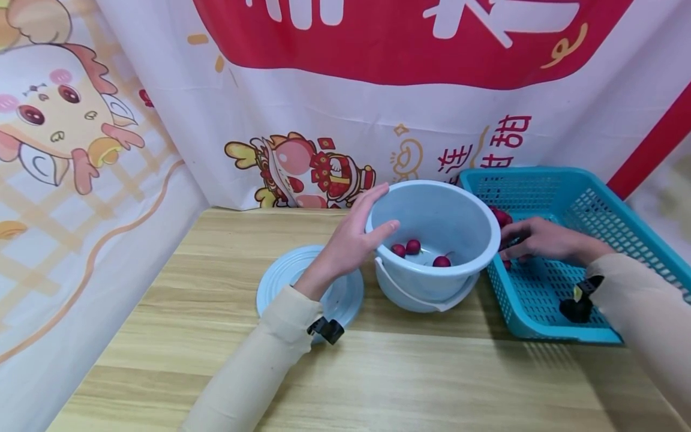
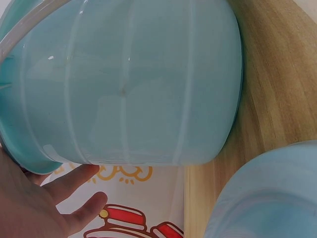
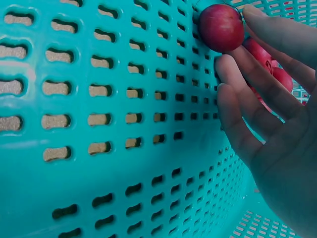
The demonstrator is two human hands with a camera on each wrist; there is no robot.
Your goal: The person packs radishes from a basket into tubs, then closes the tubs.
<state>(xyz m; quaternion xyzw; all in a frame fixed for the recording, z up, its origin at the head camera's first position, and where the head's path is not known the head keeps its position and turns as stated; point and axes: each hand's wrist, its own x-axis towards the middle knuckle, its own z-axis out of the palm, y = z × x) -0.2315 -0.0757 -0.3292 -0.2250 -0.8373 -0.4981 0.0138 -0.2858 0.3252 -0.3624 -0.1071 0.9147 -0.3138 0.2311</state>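
A light blue bucket [image 1: 426, 282] stands upright on the table, several round red radishes [image 1: 441, 261] lying in its bottom. My left hand [image 1: 353, 237] holds the bucket's left rim, thumb over the edge; its two lower fingers [image 2: 74, 183] stretch along the outside. Inside the teal basket [image 1: 540, 330], at its left wall, is my right hand [image 1: 545, 240]. It pinches one radish [image 3: 221, 28] between thumb and fingertips, close to the perforated wall. More radishes [image 3: 282, 78] show behind those fingers, partly hidden by them.
Left of the bucket a round light blue lid [image 1: 275, 276] lies on the wooden table [image 1: 178, 336], partly under my left forearm. The bucket's handle [image 1: 410, 294] hangs down at the front. A printed cloth [image 1: 335, 108] hangs behind the table.
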